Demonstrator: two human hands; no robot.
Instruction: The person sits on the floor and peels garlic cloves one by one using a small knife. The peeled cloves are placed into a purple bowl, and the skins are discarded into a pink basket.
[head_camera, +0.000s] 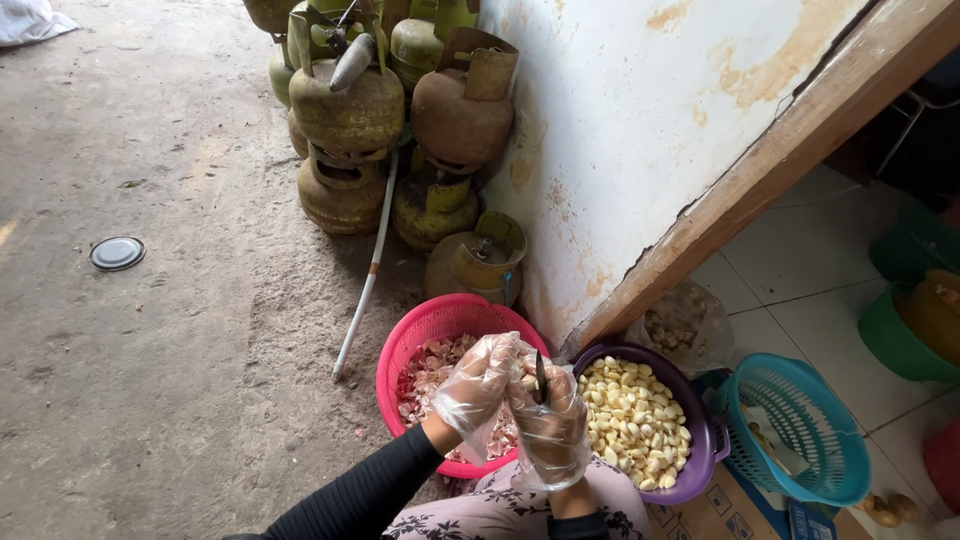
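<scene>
Roughly lower centre, left to right: pink basket (405, 345) of skins; your left hand (478, 385), gloved, curled round something small — likely a clove, hidden; your right hand (550, 425), closed on a knife (541, 377), blade upright, touching the left; purple bowl (700, 440) of peeled garlic (630, 420) — nearer the right.

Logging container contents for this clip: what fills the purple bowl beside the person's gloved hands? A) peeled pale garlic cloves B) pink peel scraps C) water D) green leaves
A: the purple bowl is heaped with pale peeled cloves, while the pink scraps lie in the pink basket.
</scene>
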